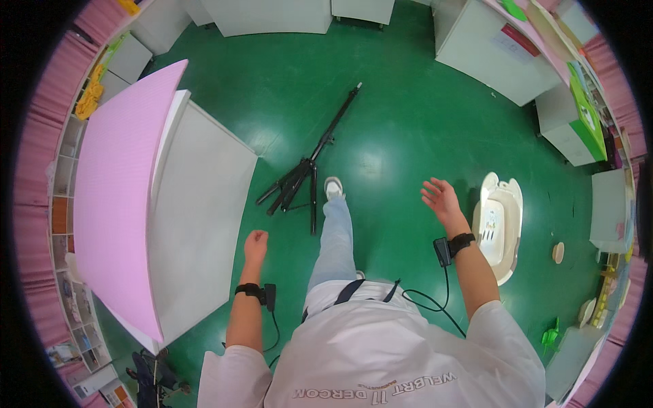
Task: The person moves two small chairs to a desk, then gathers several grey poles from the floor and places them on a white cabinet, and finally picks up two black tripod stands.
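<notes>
My left hand (256, 246) hangs low beside the white side of the pink-topped table, fingers curled in, with nothing visible in it. My right hand (441, 197) is held out to the right, fingers apart and holding nothing. It is nearest to a cream plastic baby bathtub (511, 234) on the floor, not touching it. Ahead of me on the floor is a black tripod stand (311, 160), its legs partly spread toward me and its pole pointing away. Neither hand touches it. Each wrist wears a black strap with a small box and a cable.
A table with a pink top (119, 204) stands close on my left. White cabinets (496, 51) line the far and right sides. My forward shoe (333, 188) is beside the tripod on the green floor (401, 109). A green toy-like item (549, 336) lies at the lower right.
</notes>
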### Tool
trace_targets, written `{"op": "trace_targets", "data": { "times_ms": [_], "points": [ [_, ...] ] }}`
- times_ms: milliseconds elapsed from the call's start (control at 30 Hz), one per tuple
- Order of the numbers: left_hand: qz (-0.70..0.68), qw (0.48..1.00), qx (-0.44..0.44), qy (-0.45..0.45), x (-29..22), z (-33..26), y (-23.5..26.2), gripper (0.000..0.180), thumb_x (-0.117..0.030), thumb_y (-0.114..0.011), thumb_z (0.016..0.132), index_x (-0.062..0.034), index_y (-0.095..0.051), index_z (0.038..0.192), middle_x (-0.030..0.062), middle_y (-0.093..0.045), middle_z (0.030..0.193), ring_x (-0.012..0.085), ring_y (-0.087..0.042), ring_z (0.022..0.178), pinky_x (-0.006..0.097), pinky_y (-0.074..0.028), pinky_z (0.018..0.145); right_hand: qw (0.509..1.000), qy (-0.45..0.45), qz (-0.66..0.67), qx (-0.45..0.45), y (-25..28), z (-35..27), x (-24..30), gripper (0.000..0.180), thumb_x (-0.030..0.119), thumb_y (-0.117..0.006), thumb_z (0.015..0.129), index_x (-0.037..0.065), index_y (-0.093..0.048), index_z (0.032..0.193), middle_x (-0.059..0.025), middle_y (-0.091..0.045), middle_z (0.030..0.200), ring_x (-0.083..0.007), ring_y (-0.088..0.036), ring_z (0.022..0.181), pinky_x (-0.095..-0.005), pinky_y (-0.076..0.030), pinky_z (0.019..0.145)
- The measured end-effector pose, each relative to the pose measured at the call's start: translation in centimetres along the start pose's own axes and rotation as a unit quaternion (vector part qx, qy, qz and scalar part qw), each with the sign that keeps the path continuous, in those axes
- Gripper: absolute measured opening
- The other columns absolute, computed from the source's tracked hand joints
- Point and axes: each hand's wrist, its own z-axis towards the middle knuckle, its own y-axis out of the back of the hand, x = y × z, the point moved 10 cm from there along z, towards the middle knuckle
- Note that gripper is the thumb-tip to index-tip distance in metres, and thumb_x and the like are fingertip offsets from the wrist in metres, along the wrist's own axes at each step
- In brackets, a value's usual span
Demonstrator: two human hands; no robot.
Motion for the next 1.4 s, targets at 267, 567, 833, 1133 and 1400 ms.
{"op": "trace_targets", "data": {
  "times_ms": [267, 567, 833, 1133, 1400],
  "points": [
    [0.102, 0.989, 0.082, 0.065, 0.1, 27.2, -12.0, 0.031, -0.029, -0.059, 0.079, 0.0006, -0.060, 0.087, 0.0174, -0.064, 0.088, 0.0334, -0.061, 0.085, 0.040, -0.046, 0.076, 0.992, -0.100, -0.047, -0.056, -8.4, 28.8, -0.2, 0.049, 0.034, -0.047, 0.087, 0.009, -0.040, 0.128, -0.0110, -0.052, 0.120, -0.0269, -0.049, 0.109, -0.0450, -0.043, 0.088],
    [0.270, 0.939, 0.214, 0.016, 3.5, 54.0, -29.6, 0.038, -0.033, -0.057, 0.076, 0.0020, -0.059, 0.091, 0.0258, -0.060, 0.096, 0.0423, -0.055, 0.093, 0.046, -0.044, 0.081, 0.981, -0.177, -0.061, -0.046, -19.4, 59.2, -5.6, 0.059, 0.035, -0.049, 0.086, 0.009, -0.031, 0.135, -0.0155, -0.037, 0.135, -0.0328, -0.037, 0.123, -0.0513, -0.039, 0.093],
    [0.223, 0.912, 0.317, 0.136, 10.1, 60.1, -44.9, 0.078, -0.038, -0.070, 0.068, -0.0005, -0.038, 0.129, 0.0240, -0.050, 0.123, 0.0368, -0.048, 0.114, 0.041, -0.040, 0.095, 0.965, -0.212, -0.148, -0.044, -21.3, 81.1, -17.6, 0.071, 0.039, -0.056, 0.081, 0.009, -0.025, 0.138, -0.0178, -0.026, 0.141, -0.0368, -0.027, 0.128, -0.0548, -0.030, 0.099],
    [0.160, 0.903, 0.387, 0.096, 20.1, 60.5, -52.4, 0.052, -0.038, -0.069, 0.074, 0.0014, -0.057, 0.105, 0.0206, -0.063, 0.096, 0.0330, -0.059, 0.094, 0.040, -0.045, 0.081, 0.966, -0.189, -0.173, -0.033, -23.0, 91.6, -27.2, 0.063, 0.029, -0.063, 0.082, 0.004, -0.031, 0.131, -0.0179, -0.043, 0.125, -0.0341, -0.045, 0.113, -0.0513, -0.040, 0.092],
    [-0.035, 0.919, 0.346, 0.184, 17.7, 57.0, -45.6, 0.044, -0.031, -0.071, 0.073, -0.0009, -0.058, 0.104, 0.0111, -0.064, 0.086, 0.0212, -0.058, 0.074, 0.036, -0.046, 0.068, 0.977, -0.191, -0.041, 0.087, -32.0, 84.2, -21.7, 0.022, 0.021, -0.062, 0.082, 0.004, -0.048, 0.086, -0.0064, -0.053, 0.074, -0.0224, -0.058, 0.068, -0.0396, -0.050, 0.064]
  ]
}}
